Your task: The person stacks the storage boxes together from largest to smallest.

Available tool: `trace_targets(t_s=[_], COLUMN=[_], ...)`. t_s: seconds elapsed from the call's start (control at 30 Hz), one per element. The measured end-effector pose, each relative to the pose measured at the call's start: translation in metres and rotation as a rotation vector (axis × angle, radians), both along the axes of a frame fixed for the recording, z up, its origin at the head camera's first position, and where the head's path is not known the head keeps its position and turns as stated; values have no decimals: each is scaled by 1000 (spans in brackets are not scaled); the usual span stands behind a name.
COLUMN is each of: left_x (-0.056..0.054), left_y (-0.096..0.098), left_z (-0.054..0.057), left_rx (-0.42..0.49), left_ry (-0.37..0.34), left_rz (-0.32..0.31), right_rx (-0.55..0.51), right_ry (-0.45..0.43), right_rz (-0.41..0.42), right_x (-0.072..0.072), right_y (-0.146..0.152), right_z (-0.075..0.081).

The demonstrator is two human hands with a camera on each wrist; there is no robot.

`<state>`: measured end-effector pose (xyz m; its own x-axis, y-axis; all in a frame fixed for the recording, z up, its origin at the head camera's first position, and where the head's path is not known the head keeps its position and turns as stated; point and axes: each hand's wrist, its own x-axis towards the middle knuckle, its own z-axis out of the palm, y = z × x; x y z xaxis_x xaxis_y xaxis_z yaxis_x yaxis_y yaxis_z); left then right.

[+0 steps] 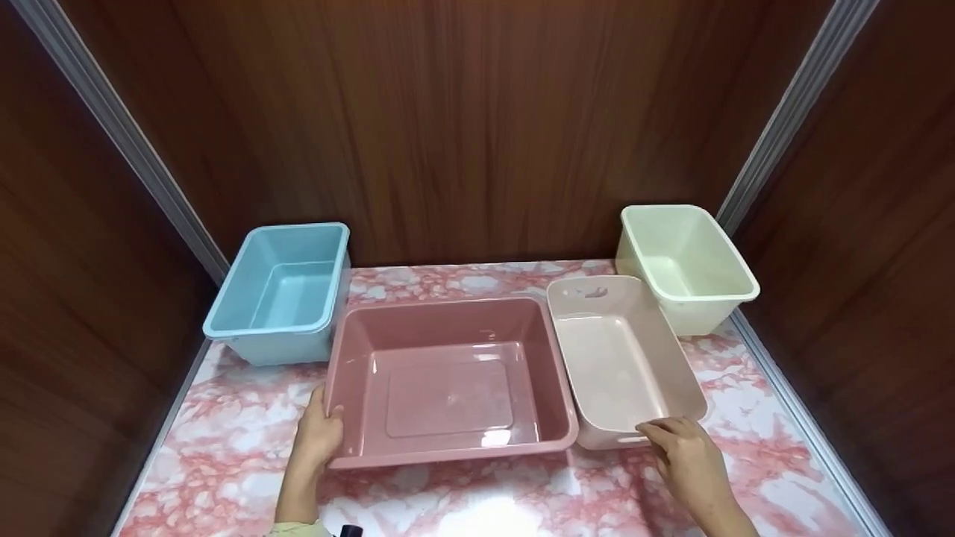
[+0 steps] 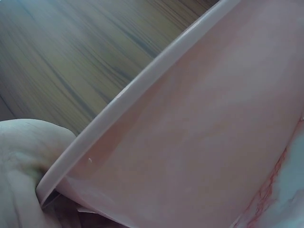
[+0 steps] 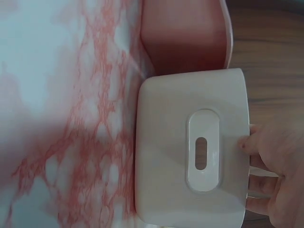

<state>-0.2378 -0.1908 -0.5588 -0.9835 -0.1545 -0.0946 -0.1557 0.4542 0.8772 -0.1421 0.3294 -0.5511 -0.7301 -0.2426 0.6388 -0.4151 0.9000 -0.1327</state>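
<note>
A large dusty-pink bin [image 1: 448, 403] stands in the middle of the table in the head view. My left hand [image 1: 317, 432] grips its left rim, thumb over the edge; the left wrist view shows the hand [image 2: 28, 166] at the bin's rim [image 2: 114, 107]. Right beside it is a narrower beige bin [image 1: 612, 365] with a slot handle. With my right hand [image 1: 686, 455] I pinch the near rim of the beige bin. Seen from the right wrist, the fingers [image 3: 256, 187] hook over the rim above the beige bin's handle slot [image 3: 201, 153].
A light blue bin [image 1: 276, 347] stands at the back left. At the back right, a pale green bin [image 1: 690, 317] sits close against the beige one. Brown wood-grain panels [image 1: 485, 134] enclose the marble-patterned table [image 1: 239, 440] on three sides.
</note>
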Motion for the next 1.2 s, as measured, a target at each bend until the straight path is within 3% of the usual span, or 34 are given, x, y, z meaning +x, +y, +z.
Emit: trace_targets(t_s=[0.57, 0.8, 1.2], left_x=[4, 7, 7], left_y=[4, 8, 9], left_z=[0, 1, 0], left_rx=[49, -28, 2], left_ry=[-9, 25, 38], left_rz=[-42, -41, -42], right_rx=[-47, -74, -106], right_ry=[3, -8, 1], right_rz=[11, -3, -3], right_x=[11, 13, 13], right_y=[5, 7, 8], right_z=[-3, -4, -8])
